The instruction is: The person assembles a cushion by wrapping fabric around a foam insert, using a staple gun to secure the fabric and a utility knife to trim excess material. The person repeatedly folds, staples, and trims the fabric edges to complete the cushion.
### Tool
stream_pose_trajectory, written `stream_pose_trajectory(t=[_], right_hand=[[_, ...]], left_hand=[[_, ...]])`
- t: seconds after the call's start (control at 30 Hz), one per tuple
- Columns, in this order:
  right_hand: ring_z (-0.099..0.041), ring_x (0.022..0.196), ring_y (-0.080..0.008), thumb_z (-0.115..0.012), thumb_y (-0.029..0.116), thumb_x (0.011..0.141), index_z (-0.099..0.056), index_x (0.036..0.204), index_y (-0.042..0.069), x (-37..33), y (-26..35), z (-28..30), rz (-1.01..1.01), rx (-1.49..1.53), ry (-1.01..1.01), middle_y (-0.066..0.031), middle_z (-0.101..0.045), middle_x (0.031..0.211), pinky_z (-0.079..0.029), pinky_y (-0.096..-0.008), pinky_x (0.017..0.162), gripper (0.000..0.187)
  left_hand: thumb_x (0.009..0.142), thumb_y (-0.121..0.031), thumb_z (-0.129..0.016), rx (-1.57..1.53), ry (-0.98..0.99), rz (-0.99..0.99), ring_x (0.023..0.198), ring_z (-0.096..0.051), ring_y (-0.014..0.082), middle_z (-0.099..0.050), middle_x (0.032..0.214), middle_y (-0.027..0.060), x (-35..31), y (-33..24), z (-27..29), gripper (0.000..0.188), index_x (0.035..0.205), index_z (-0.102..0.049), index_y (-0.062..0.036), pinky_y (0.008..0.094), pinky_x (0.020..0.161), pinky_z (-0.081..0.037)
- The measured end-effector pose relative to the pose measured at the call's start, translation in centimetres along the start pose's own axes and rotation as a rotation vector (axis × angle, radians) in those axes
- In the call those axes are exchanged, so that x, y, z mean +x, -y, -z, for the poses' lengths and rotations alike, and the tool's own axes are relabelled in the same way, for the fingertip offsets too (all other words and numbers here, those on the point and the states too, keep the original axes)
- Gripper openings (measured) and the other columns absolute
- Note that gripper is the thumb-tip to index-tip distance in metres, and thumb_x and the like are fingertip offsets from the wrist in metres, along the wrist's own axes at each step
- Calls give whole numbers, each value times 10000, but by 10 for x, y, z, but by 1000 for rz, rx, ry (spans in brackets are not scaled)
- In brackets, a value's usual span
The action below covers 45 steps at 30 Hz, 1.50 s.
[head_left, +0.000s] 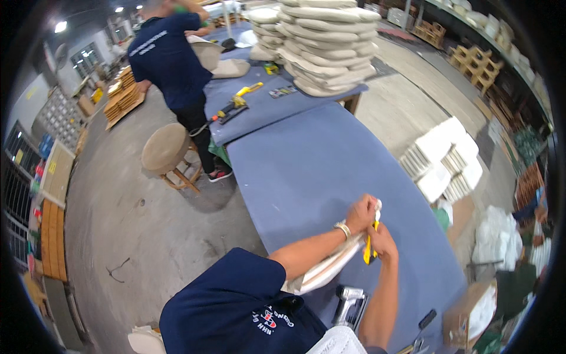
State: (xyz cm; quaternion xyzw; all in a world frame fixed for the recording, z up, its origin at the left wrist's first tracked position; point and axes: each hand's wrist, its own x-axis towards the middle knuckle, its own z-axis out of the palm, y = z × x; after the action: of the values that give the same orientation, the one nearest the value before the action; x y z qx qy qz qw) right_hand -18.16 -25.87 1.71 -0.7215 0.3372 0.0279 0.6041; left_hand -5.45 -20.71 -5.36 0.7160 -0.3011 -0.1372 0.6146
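Observation:
My left hand (pixel 361 215), a pale band at its wrist, is closed on the far end of a cream fabric-covered piece (pixel 329 268). This piece runs back under my left forearm toward my body, its underside edge facing up. In my right hand (pixel 384 242) is a yellow-and-black utility knife (pixel 370 249), its upper end close against the fabric by my left fingers. The exact contact of blade and cloth is too small to tell. Near my body, a silver and black staple gun (pixel 350 305) lies on the blue table (pixel 306 171).
Tall stacks of cream cushions (pixel 330 47) and a yellow power tool (pixel 236 103) occupy the farther table. A person (pixel 171 59) stands there beside a round stool (pixel 165 148). White padded stacks (pixel 443 156) sit right of my table; a cardboard box (pixel 469 315) stands at its near right.

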Motion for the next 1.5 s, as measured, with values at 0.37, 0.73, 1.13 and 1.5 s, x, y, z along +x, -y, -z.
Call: stream_pose_trajectory(t=[0.37,0.73,1.13,1.5], right_hand=[[-732,849,-281,-645,283,1008,-602,1262,33,-108,-156,-3,-148,-461,-766,-147,-719,967,-589,-401,721,359],[-691,753,-122,-620,140,1042,-673,1221,-8,-26,12,-62,342,581,-473,-71,-717,900,-569,-265,642,238],[-642,627,-118,-698,115,992,-680,1017,-8,-198,-171,-63,106,709,-909,-62,-691,790,-517,-266,570,126],[-756,866,-292,-717,299,919,-748,1055,20,-462,-426,-281,-1080,438,-1242,-185,-768,910,-581,-416,794,312]], left_hand=[[995,-85,-686,-664,-18,298,922,-665,107,-734,1206,127,-34,-34,63,110,962,-671,18,279,823,-558],[983,-60,-669,-474,310,185,1117,-658,166,-479,1552,138,-36,-42,71,136,962,-744,51,289,913,-564],[928,-462,-766,320,488,-12,1383,-522,327,-500,1530,264,36,-49,55,877,1520,-421,87,421,1153,-416],[895,-48,-734,224,636,131,942,-716,244,-737,1113,164,95,-24,83,365,1229,-657,75,370,804,-571]])
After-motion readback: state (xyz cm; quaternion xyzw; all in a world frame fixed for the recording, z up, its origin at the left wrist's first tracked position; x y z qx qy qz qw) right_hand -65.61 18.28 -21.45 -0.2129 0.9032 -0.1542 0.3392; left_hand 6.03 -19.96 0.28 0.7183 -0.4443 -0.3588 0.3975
